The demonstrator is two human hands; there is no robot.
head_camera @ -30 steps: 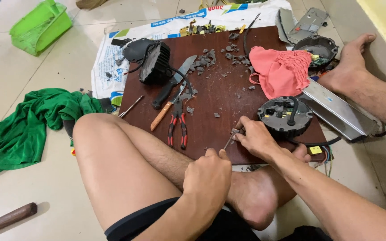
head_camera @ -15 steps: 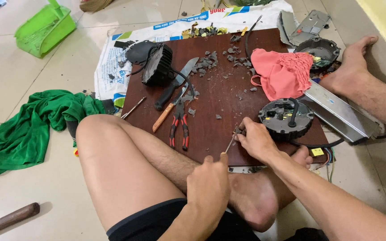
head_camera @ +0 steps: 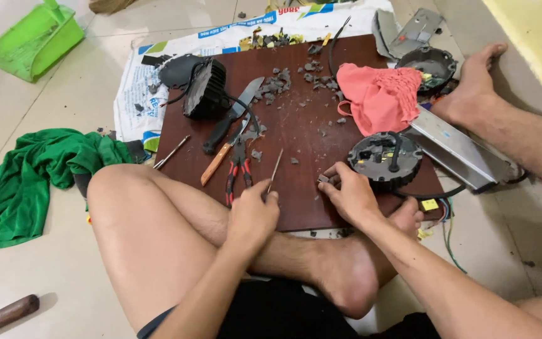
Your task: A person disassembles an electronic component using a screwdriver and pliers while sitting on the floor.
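My left hand [head_camera: 253, 216] grips a thin metal pick [head_camera: 275, 166] whose tip points up over the dark red-brown board [head_camera: 296, 194]. My right hand [head_camera: 351, 196] pinches a small grey fragment [head_camera: 324, 179] at the board's near right, just in front of a round black housing [head_camera: 384, 157] with wiring inside. The two hands are about a hand's width apart. My crossed leg [head_camera: 158, 232] lies under both forearms.
On the board lie red-handled pliers [head_camera: 238, 172], a knife [head_camera: 233, 122], an orange-handled tool [head_camera: 216, 164], a black finned lamp body [head_camera: 205, 88], a pink cloth [head_camera: 381, 97] and several grey chips. A bare foot [head_camera: 472, 85], a metal bar [head_camera: 459, 147], a green cloth [head_camera: 26, 182] and a green bin [head_camera: 36, 41] surround it.
My left hand has drawn the pick away to the left from the fragment in my right hand. The right hand stays by the round housing.
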